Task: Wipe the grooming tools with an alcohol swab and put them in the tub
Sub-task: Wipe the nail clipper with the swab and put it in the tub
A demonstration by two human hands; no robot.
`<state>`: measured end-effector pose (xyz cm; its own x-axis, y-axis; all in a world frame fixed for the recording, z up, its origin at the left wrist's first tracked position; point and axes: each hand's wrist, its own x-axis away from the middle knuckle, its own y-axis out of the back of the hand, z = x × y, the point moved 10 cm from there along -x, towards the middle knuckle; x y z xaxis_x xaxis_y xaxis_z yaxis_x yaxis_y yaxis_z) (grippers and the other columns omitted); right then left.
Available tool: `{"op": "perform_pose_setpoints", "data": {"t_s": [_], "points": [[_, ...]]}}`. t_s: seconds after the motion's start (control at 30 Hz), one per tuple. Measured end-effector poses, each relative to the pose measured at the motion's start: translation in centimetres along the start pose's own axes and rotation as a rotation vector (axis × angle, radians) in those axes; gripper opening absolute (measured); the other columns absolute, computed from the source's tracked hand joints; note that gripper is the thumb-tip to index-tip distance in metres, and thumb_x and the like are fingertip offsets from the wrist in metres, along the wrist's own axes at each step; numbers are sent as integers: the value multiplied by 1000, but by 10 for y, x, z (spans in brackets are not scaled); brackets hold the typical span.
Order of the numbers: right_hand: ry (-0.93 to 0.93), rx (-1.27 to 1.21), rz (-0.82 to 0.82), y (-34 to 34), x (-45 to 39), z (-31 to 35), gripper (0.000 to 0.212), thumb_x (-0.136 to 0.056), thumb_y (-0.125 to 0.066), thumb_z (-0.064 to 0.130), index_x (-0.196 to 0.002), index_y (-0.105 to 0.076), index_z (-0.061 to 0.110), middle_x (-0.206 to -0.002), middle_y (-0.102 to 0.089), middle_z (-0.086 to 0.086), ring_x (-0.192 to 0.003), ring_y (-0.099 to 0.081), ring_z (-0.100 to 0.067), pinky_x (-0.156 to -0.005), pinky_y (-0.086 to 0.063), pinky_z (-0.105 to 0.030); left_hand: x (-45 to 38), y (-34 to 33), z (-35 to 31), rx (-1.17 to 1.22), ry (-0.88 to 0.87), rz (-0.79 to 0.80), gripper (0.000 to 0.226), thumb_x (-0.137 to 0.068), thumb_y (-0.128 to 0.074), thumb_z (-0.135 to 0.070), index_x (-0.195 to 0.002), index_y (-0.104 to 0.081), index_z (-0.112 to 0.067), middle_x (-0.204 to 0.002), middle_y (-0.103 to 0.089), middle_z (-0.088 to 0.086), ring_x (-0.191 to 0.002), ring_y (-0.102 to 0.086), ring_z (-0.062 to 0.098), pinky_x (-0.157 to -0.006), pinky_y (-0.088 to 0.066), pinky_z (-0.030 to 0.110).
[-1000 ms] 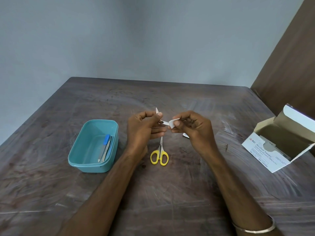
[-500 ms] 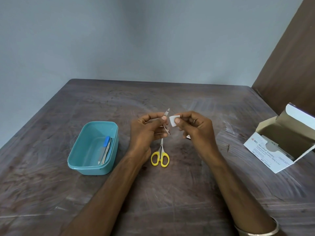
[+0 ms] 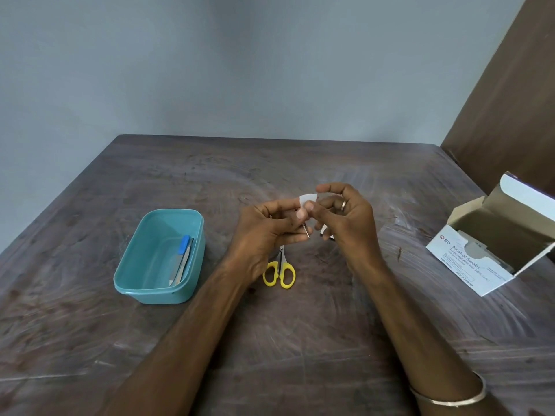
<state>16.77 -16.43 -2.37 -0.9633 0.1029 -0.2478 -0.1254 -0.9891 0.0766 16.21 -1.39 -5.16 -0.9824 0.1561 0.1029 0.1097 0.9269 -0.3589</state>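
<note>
White swab [image 3: 308, 198] is pinched in the grip of the right hand [image 3: 345, 219], touching a thin metal tool [image 3: 306, 230] clasped by the curled fingers of the left hand [image 3: 267, 232]. Just below both grips, yellow-handled scissors [image 3: 280, 270] lie on the table [image 3: 300, 340]. Well left of them, the teal tub [image 3: 141, 283] holds a blue-handled tool [image 3: 183, 250].

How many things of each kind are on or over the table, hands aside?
Tub: 1
Tools in the tub: 2, it seems
Scissors: 1
Small metal tool held by the left hand: 1
Swab pinched by the right hand: 1
Swab box: 1
Total: 7
</note>
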Motion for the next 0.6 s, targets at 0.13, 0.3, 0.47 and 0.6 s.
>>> {"op": "perform_pose_setpoints", "data": {"t_s": [0.13, 0.3, 0.47, 0.6], "points": [[-15, 44, 16, 0, 0, -2, 20, -80, -82, 23, -96, -71, 27, -78, -73, 1, -59, -66, -15, -46, -50, -28, -1, 1, -1, -35, -2, 28, 24, -85, -65, 6, -107, -71, -3, -79, -71, 9, -68, -73, 22, -62, -61, 26], [-25, 70, 30, -1, 0, -2, 14, -82, -81, 23, -93, -73, 21, -75, -76, 2, -55, -66, -12, -47, -47, -20, -2, 5, -4, -73, -21, 6, 26, -84, -67, 6, -109, -70, 2, -82, -70, 15, -65, -71, 23, -61, -60, 26], [-30, 51, 67, -5, -1, -3, 10, -88, -75, 20, -97, -74, 16, -78, -77, 0, -57, -67, -16, -46, -47, -26, -4, 10, -6, -81, -46, -23, 26, -81, -69, 7, -105, -71, -1, -89, -71, 15, -62, -71, 24, -59, -60, 27], [-34, 39, 90, -8, -1, -3, 7, -94, -68, 16, -97, -73, 19, -82, -78, 2, -61, -69, -18, -48, -47, -28, -6, 14, -7, -75, -53, -35, 27, -80, -70, 7, -106, -71, -3, -87, -74, 12, -62, -71, 24, -60, -60, 28]]}}
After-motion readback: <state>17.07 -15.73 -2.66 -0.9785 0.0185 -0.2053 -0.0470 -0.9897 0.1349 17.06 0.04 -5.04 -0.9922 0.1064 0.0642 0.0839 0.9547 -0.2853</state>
